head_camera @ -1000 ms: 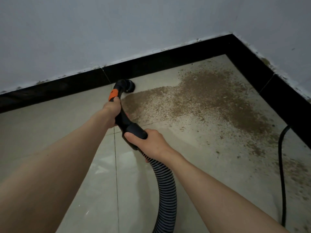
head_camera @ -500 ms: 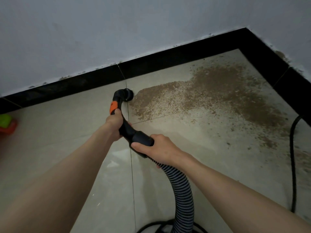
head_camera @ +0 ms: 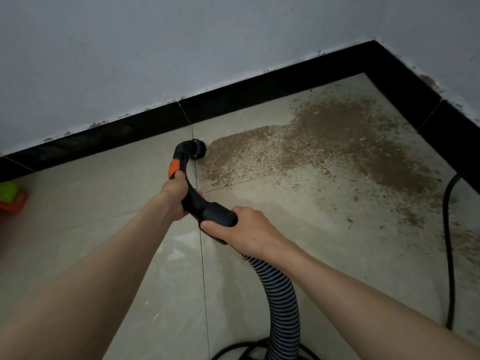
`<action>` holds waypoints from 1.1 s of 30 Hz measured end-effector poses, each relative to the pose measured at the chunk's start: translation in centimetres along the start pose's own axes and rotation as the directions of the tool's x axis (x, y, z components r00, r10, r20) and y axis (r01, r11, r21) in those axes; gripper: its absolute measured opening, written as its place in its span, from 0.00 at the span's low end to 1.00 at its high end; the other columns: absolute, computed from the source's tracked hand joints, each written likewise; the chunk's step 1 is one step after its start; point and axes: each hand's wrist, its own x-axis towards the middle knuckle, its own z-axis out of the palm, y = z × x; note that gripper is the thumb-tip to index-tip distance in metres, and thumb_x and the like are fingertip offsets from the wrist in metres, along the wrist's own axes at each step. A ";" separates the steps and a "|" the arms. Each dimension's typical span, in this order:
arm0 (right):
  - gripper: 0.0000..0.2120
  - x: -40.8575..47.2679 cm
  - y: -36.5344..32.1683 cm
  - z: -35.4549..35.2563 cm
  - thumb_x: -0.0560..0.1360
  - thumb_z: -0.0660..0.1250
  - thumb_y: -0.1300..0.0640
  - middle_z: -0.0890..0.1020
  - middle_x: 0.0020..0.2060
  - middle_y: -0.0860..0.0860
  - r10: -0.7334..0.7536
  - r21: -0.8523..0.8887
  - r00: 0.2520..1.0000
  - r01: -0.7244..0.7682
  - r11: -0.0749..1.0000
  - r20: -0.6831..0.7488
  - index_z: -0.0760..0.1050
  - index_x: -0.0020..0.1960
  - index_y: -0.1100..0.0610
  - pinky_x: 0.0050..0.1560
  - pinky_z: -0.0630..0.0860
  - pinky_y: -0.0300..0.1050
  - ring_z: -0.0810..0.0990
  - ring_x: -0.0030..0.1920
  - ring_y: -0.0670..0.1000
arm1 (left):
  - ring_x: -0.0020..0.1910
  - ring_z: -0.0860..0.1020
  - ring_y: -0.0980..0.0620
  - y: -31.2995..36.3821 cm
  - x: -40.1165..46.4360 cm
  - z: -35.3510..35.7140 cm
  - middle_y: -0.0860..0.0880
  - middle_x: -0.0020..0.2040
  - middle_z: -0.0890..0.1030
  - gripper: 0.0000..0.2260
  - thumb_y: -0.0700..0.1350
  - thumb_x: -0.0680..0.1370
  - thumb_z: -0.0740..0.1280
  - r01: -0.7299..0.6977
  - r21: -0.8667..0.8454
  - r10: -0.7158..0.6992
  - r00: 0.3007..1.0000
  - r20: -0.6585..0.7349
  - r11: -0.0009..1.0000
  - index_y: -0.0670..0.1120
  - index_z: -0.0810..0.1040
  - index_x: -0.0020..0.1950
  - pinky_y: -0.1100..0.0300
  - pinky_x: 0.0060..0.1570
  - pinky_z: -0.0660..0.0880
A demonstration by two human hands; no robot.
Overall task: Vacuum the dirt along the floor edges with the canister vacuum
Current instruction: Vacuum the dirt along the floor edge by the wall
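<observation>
Two bare forearms enter from the lower corners of the frame, no sleeves showing up to its edge. Left hand (head_camera: 174, 197) and right hand (head_camera: 248, 229) seem ungloved and ringless, though dim light blurs the fingers.

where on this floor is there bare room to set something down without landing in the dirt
Bare tile lies left of the vacuum nozzle, between the black baseboard and the left hand, up to the green and red object. Right of the nozzle, dirt spreads to the corner, and a black cord crosses there.
</observation>
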 end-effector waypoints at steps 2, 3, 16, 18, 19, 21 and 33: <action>0.24 -0.3 0.2 -0.1 0.69 0.67 0.31 0.80 0.39 0.49 0.007 0.001 1.000 -0.007 1.000 0.001 0.74 0.47 0.52 0.45 0.83 0.54 0.82 0.38 0.52 | 0.34 0.74 0.49 -0.2 -0.1 0.3 0.44 0.39 0.73 0.18 0.53 0.83 0.55 0.000 0.007 0.000 1.000 -0.008 1.000 0.41 0.63 0.65 0.52 0.43 0.74; 0.24 -0.4 0.3 -0.1 0.69 0.67 0.31 0.80 0.39 0.49 0.012 0.008 1.000 -0.012 1.000 0.002 0.74 0.47 0.52 0.45 0.83 0.54 0.82 0.38 0.52 | 0.34 0.74 0.49 -0.2 -0.2 0.5 0.43 0.39 0.73 0.17 0.53 0.83 0.55 -0.003 0.013 0.003 1.000 -0.018 1.000 0.42 0.64 0.63 0.52 0.43 0.74; 0.24 -1.5 1.8 -0.8 0.68 0.67 0.31 0.81 0.39 0.50 0.030 0.030 0.999 -0.029 0.999 -0.044 0.73 0.46 0.52 0.42 0.83 0.56 0.82 0.38 0.52 | 0.33 0.74 0.48 -0.8 -1.5 2.7 0.43 0.42 0.76 0.15 0.52 0.83 0.54 -0.047 0.049 0.048 0.999 -0.022 0.998 0.43 0.65 0.63 0.54 0.36 0.74; 0.24 -1.2 2.1 -1.3 0.68 0.68 0.32 0.81 0.39 0.50 0.035 0.076 0.999 -0.032 0.997 -0.039 0.74 0.46 0.53 0.42 0.83 0.57 0.83 0.39 0.53 | 0.36 0.77 0.47 -0.5 -1.5 3.5 0.42 0.49 0.76 0.15 0.52 0.83 0.54 -0.080 0.057 0.082 0.996 -0.031 0.995 0.43 0.66 0.64 0.53 0.39 0.76; 0.24 -1.0 2.1 -1.5 0.68 0.68 0.32 0.81 0.39 0.50 0.037 0.100 0.999 -0.033 0.994 -0.037 0.75 0.46 0.53 0.43 0.83 0.57 0.83 0.39 0.52 | 0.41 0.79 0.45 -0.2 -1.4 3.7 0.43 0.52 0.76 0.16 0.52 0.83 0.54 -0.095 0.087 0.098 0.995 -0.036 0.992 0.43 0.66 0.64 0.52 0.43 0.77; 0.24 -0.6 2.0 -1.6 0.67 0.68 0.31 0.82 0.39 0.50 0.040 0.130 0.999 -0.035 0.991 -0.032 0.75 0.45 0.52 0.43 0.83 0.56 0.83 0.39 0.52 | 0.49 0.79 0.44 0.3 -0.9 3.9 0.43 0.52 0.76 0.15 0.52 0.83 0.54 -0.100 0.124 0.107 0.993 -0.046 0.987 0.42 0.66 0.62 0.50 0.53 0.77; 0.21 1.3 1.2 -1.6 0.69 0.70 0.34 0.81 0.37 0.50 0.020 0.192 1.000 -0.018 0.981 -0.007 0.74 0.44 0.53 0.43 0.84 0.54 0.82 0.37 0.51 | 0.49 0.78 0.44 1.8 0.0 4.0 0.41 0.51 0.77 0.16 0.52 0.82 0.54 -0.107 0.172 0.121 0.990 -0.074 0.979 0.43 0.66 0.64 0.49 0.57 0.76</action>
